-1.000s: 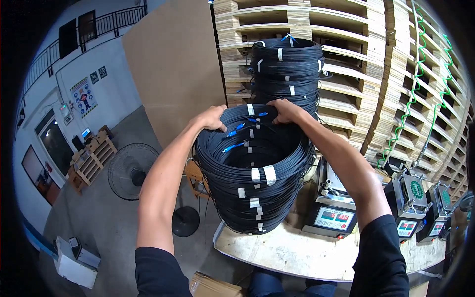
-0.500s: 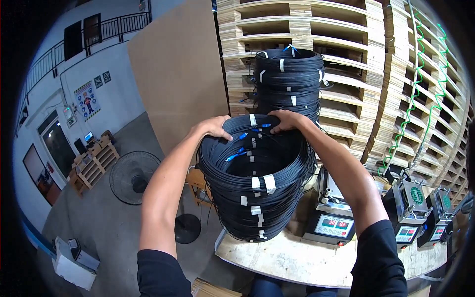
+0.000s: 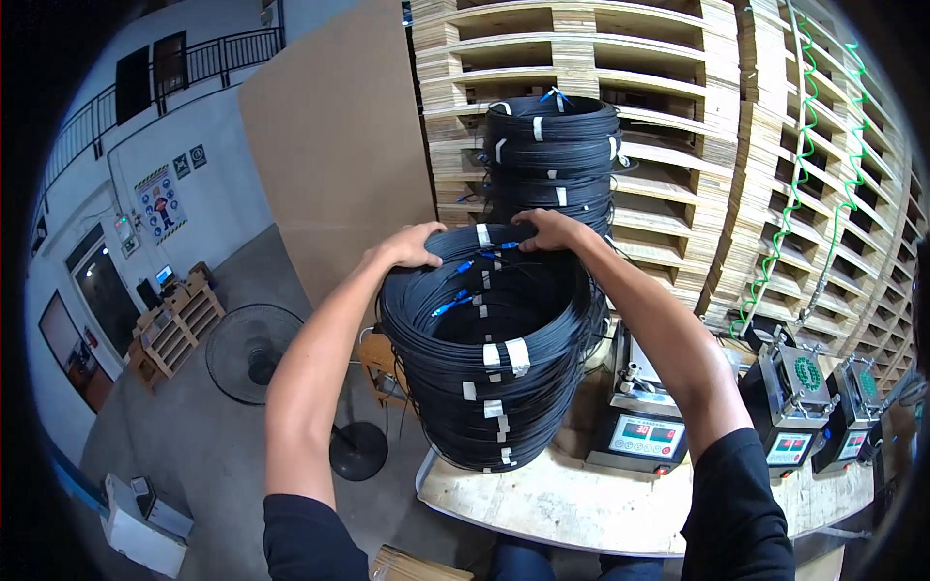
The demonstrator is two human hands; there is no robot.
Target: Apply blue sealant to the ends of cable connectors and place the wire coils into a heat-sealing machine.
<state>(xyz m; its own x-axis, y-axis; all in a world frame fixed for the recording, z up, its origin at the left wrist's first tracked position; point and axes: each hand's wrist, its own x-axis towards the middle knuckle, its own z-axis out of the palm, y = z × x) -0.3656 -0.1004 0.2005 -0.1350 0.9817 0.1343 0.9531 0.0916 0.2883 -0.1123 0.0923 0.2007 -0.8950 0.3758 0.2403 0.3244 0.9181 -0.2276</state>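
A tall stack of black cable coils point(image 3: 441, 397), bound with white tape, stands at the table's left end. My left hand point(image 3: 415, 246) grips the far left rim of the top coil point(image 3: 436, 341), with the thumb inside the ring. On the far right rim my right hand point(image 3: 552, 231) is closed in the same way, its fingertips partly hidden. Between my hands, blue cable connectors point(image 3: 465, 266) lie against the inner wall. Lower inside hangs another blue connector point(image 3: 450, 306).
Behind stands a second stack of black coils point(image 3: 552, 155) before wooden pallets point(image 3: 668, 155). To the right on the wooden table point(image 3: 562, 508) sit a machine with a red display point(image 3: 639, 441) and two similar machines point(image 3: 794, 397). A floor fan point(image 3: 257, 358) stands at left.
The whole view has shifted slightly to the left. Both hands stay on the top coil's far rim, and the stack stands where it was.
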